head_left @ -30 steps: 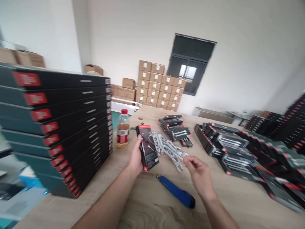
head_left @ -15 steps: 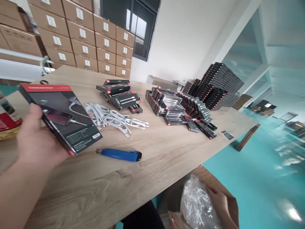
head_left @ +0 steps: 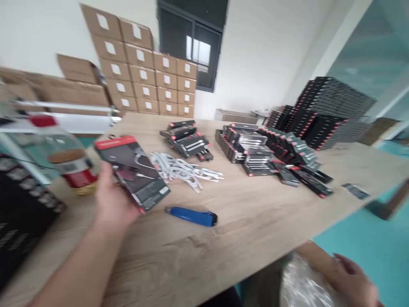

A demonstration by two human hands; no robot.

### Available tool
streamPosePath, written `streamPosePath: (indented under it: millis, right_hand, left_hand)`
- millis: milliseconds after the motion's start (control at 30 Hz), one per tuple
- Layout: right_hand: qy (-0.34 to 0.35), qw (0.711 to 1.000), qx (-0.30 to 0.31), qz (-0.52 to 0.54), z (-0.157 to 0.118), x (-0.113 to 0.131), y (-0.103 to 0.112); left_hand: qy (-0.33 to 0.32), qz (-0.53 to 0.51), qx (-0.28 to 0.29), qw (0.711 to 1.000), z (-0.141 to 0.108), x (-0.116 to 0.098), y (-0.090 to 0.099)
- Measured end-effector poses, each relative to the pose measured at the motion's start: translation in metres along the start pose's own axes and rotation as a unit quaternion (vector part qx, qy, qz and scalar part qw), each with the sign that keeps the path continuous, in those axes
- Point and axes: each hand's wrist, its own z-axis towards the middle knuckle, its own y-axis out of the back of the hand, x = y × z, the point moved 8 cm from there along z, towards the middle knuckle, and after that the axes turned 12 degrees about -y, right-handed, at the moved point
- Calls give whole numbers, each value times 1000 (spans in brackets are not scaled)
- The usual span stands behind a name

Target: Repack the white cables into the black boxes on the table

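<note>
A black box with a red top band (head_left: pixel 137 170) is held up by my left hand (head_left: pixel 111 196), its thumb on the near edge. My right hand (head_left: pixel 356 281) is at the lower right, blurred, beside an open carton (head_left: pixel 315 256) with clear plastic wrap (head_left: pixel 302 283); what its fingers hold, if anything, I cannot make out. Coiled white cables (head_left: pixel 182 168) lie just right of the held box, and a blue utility knife (head_left: pixel 193 216) lies nearer on the wooden table (head_left: pixel 243 238).
Small black boxes (head_left: pixel 187 140) lie behind the cables, with more piled (head_left: pixel 249 149) mid-table. Tall black stacks (head_left: pixel 329 111) stand at the back right. A red-labelled bottle (head_left: pixel 72 160) and a large black box (head_left: pixel 22 217) are at left. Brown cartons (head_left: pixel 140 72) line the wall.
The view has swung left, bringing the bottle and large black box into sight. My right hand has come into view by the carton. My left hand still holds the box.
</note>
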Motion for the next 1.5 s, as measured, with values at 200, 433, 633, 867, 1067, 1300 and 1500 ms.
streamPosePath:
  millis: [200,433,633,867,1067,1300,1500]
  right_hand:
    - [235,948,169,134,-80,168,-55]
    - [466,738,437,216,-257,353,-113]
    - [426,707,487,287,-322,413,-158]
    - [277,682,590,333,-342,396,-191]
    - [346,701,523,338,-335,392,-173]
    - [493,716,404,283,-342,389,-153]
    - [489,699,402,333,-342,389,-149]
  left_hand:
    - [30,-23,29,999,9,2,17]
    - [67,-57,53,995,4,2,23]
    - [75,-41,103,991,-1,8,24]
    - [21,13,141,990,3,17,31]
    - [-10,55,147,988,2,16,26]
    - [-22,44,100,994,-1,11,25]
    - [-41,60,96,993,-3,6,23]
